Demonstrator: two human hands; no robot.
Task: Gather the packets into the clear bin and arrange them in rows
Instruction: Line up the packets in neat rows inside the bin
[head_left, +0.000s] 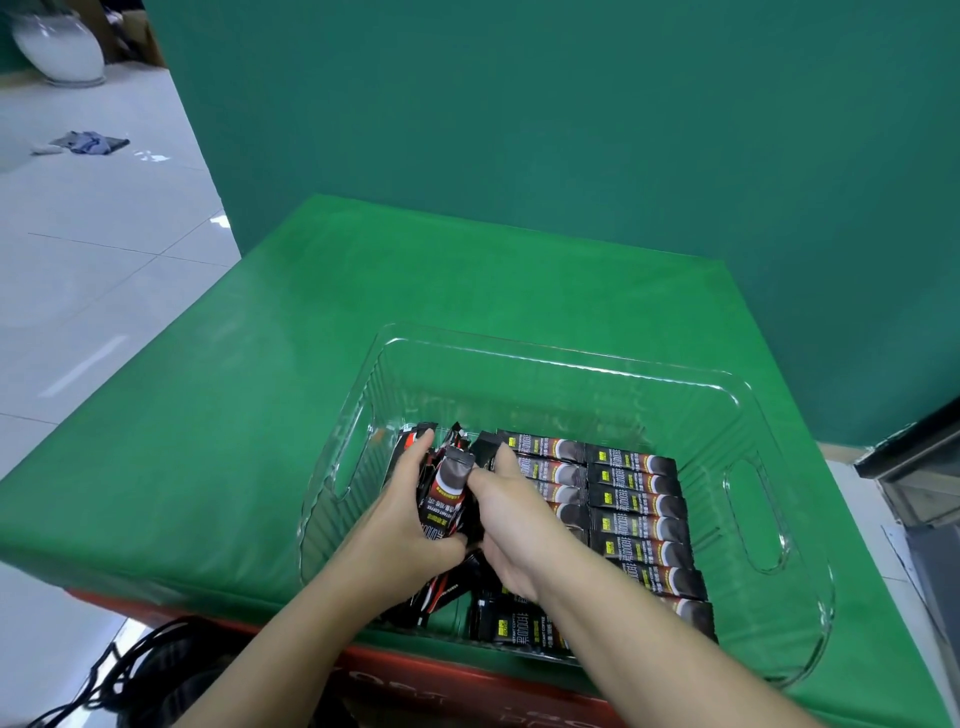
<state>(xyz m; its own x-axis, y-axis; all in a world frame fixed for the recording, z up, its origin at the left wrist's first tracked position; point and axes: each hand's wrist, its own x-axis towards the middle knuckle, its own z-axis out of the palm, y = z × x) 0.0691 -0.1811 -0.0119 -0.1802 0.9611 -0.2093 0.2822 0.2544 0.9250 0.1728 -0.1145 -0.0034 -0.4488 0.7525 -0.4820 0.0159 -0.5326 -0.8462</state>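
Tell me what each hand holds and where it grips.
Both hands grip one bundle of packets inside the bin: the left hand wraps its left side and near end, the right hand its right side.

The light is bright and even, falling from above, so my hands (457, 525) throw only faint, soft shadows. White glare streaks the rim of the clear bin (571, 366) and glints along its ribbed walls. The green surface (291, 364) carries a pale sheen on its left side, and the floor tiles (93, 291) shine with bright reflected patches. The wide lens bends straight lines near the edges. The far corners look soft, and the print on the packets (636, 506) is slightly smeared.
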